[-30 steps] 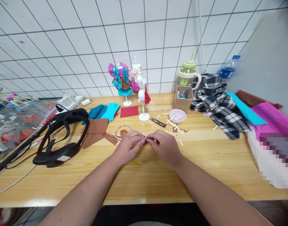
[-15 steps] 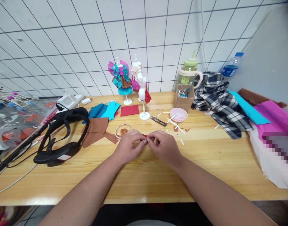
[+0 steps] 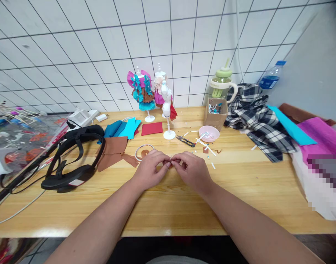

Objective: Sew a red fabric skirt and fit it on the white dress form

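My left hand point(image 3: 150, 169) and my right hand point(image 3: 193, 171) meet low over the table, thumb and forefinger of each pinched together. Whatever is between the fingertips is tiny and mostly hidden; only a pale speck shows there. Just beyond the hands stands a small white dress-form mannequin point(image 3: 167, 104), with a bit of red cloth behind it. Thread snips point(image 3: 186, 141) lie to the right of its base. A white ring point(image 3: 137, 154) and a brown scrap sit by my left knuckles. Further back is a folded red cloth point(image 3: 152, 128).
Two dressed mannequins, one in blue ruffles point(image 3: 146, 106), stand by the tiled wall. To the right are a pink dish point(image 3: 209, 134), a cardboard box point(image 3: 216, 115), a jug point(image 3: 223, 82) and checked cloth point(image 3: 253, 110). A black headset point(image 3: 87, 170) and brown cloth point(image 3: 113, 146) lie left.
The red bit that showed between the fingertips is now out of sight, and a pale speck shows instead. Both hands stay pinched in nearly the same place; the view has shifted slightly.
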Tool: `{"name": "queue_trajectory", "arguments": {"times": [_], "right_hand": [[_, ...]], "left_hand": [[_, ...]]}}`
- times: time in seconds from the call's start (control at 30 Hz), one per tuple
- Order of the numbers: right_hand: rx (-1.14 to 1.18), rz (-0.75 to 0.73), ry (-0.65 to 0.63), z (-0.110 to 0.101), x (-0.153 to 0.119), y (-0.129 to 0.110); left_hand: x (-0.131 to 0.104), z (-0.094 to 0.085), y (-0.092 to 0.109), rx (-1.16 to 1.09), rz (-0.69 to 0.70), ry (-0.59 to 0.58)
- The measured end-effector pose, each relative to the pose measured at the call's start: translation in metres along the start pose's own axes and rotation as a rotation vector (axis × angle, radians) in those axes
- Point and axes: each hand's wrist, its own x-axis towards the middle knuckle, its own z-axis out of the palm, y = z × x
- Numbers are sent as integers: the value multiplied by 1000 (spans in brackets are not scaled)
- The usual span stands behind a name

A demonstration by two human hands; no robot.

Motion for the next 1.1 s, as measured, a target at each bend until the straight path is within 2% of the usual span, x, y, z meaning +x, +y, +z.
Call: {"name": "queue_trajectory", "arguments": {"times": [0.3,0.47,0.57,0.8,1.1], "right_hand": [[-44,21,16,0,1,1],[150,203,34,1,4,2],[176,279,59,1,6,5],[30,107,55,3,2,2],[51,60,19,3,0,1]], "left_hand": [[0,1,4,77,55,2],[0,2,6,-19,23,49],[0,5,6,-73,-29,64],[-1,12,1,-28,-110,88],[-1,9,-1,50,-81,97]]}}
